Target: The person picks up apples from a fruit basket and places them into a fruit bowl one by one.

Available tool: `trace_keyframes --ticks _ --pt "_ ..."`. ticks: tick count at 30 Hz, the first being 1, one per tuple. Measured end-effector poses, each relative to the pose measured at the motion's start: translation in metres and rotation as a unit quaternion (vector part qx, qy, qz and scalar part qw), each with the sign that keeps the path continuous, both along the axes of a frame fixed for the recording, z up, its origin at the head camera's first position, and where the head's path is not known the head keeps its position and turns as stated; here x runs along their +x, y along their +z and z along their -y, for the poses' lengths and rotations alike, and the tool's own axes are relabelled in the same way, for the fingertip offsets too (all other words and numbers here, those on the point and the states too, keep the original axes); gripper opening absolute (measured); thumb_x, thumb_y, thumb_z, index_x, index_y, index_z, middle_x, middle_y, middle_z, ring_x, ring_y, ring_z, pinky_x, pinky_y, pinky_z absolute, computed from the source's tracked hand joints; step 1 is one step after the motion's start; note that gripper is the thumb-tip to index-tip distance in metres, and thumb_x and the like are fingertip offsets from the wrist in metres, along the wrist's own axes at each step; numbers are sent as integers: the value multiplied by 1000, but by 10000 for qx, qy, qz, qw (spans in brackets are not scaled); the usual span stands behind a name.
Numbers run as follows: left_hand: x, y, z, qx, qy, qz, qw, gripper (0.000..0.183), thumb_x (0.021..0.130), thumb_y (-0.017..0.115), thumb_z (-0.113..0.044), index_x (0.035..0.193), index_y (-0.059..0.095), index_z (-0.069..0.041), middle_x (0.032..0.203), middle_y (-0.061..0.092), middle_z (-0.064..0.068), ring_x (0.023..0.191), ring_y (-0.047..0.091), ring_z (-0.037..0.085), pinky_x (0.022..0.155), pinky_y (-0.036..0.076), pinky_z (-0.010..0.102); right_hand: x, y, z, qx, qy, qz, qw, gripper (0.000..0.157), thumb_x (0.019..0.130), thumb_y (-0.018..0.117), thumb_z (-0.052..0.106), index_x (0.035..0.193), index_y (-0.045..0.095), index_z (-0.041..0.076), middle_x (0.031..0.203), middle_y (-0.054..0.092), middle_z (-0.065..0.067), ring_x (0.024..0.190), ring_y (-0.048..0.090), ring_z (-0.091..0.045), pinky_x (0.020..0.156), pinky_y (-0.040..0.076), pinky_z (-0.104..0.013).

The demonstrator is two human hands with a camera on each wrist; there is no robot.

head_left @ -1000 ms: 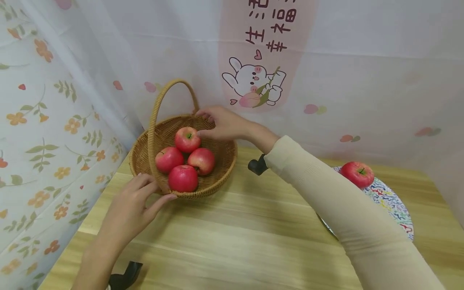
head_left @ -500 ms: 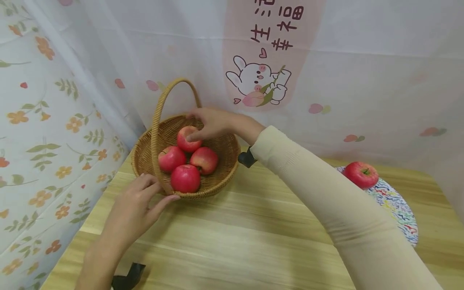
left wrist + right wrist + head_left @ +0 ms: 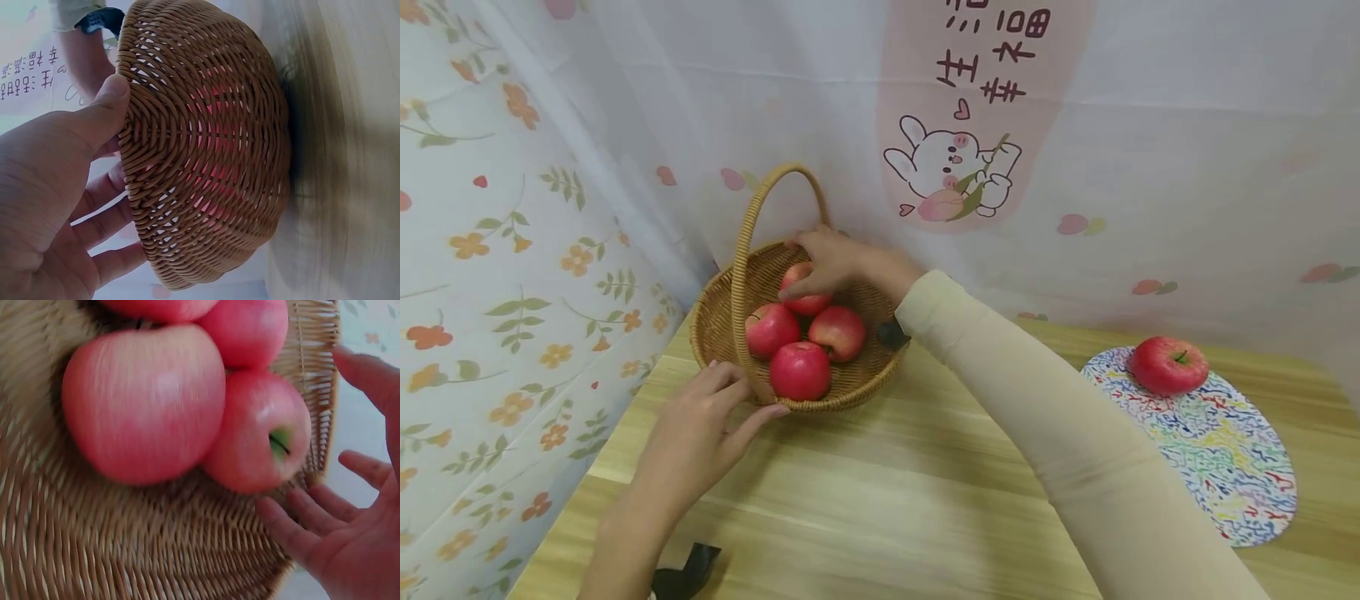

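A brown wicker basket [image 3: 865, 385] with a tall arched handle [image 3: 742, 275] holds several red apples. My left hand [image 3: 696, 437] grips its near rim beside the foot of the handle, thumb over the edge, as the left wrist view shows on the woven wall [image 3: 206, 131]. My right hand [image 3: 833, 260] reaches over the far rim to the rearmost apple [image 3: 811, 306], partly covering it in the head view. In the right wrist view its fingers are spread, with one fingertip [image 3: 267, 506] right at the lower edge of that apple [image 3: 250, 425] and the thumb apart from it.
On the right of the wooden table [image 3: 865, 500] lies a round, colourfully speckled plate [image 3: 1232, 450] bearing a single apple [image 3: 1168, 367]. A printed white curtain [image 3: 1150, 167] hangs close behind the basket, and a flowered one [image 3: 512, 333] runs along the left.
My right hand has moved left and further over the rearmost apple, its sleeve following and uncovering more of the plate. The left hand keeps its place on the rim; the view has shifted slightly.
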State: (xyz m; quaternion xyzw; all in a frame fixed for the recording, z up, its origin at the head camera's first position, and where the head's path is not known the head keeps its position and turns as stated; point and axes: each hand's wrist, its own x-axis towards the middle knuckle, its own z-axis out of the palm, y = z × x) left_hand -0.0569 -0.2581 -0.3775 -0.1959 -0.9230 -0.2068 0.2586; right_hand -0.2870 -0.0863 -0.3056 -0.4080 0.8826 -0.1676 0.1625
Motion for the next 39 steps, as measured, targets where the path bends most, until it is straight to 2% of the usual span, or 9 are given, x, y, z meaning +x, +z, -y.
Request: trace_keyframes --ticks 6,11,15,18,22,29,35,39 --pt "1 1 -2 36 -20 39 10000 33 78 95 -25 75 62 -19 86 58 -3 76 49 9 61 46 27 3 -14 2 -113 -226 168 9995 78 94 76 43 154 45 6 149 51 -13 136 51 -24 115 42 -36" --pt "1 3 -1 6 -3 66 10000 30 80 94 -25 78 64 -18 86 58 -2 77 48 10 60 47 28 4 -21 3 -35 -314 220 9993 81 90 83 39 154 46 7 153 48 -16 153 37 -33 121 38 -39" --pt "0 4 -1 -27 17 67 10000 28 81 93 -26 80 67 -18 86 56 -3 75 47 9 58 45 27 4 -23 2 105 -407 229 9989 83 87 87 36 155 45 12 161 37 -22 159 25 -37 124 36 -45" --pt "0 4 -1 -22 45 90 9999 26 81 93 -26 81 68 -18 86 56 -3 75 46 9 58 44 27 5 -23 2 256 -382 176 9988 84 86 88 34 155 44 15 161 35 -23 154 33 -35 121 39 -45" --pt "1 4 -2 12 82 151 9999 27 82 93 -27 80 67 -19 86 56 -4 75 46 8 58 44 26 6 -24 4 422 -257 -13 9988 86 87 88 34 156 42 14 153 39 -22 140 48 -32 116 44 -44" --pt "3 3 -1 27 68 103 9999 33 80 93 -27 76 61 -20 86 57 -4 76 47 9 58 45 27 7 -29 7 257 -207 -272 9991 82 87 87 27 156 45 10 149 50 -19 137 52 -31 115 44 -41" --pt "2 1 -1 34 56 58 10000 35 80 93 -27 75 59 -21 86 56 -5 76 47 9 58 45 27 8 -28 8 118 -222 -566 9981 74 84 89 28 147 52 14 143 50 -16 126 59 -31 107 50 -43" --pt "1 1 -1 29 32 69 10000 37 80 93 -27 74 58 -20 86 55 -4 75 46 9 57 44 26 8 -24 7 158 -150 -774 9968 71 84 87 29 145 54 14 140 51 -17 125 57 -30 105 50 -42"
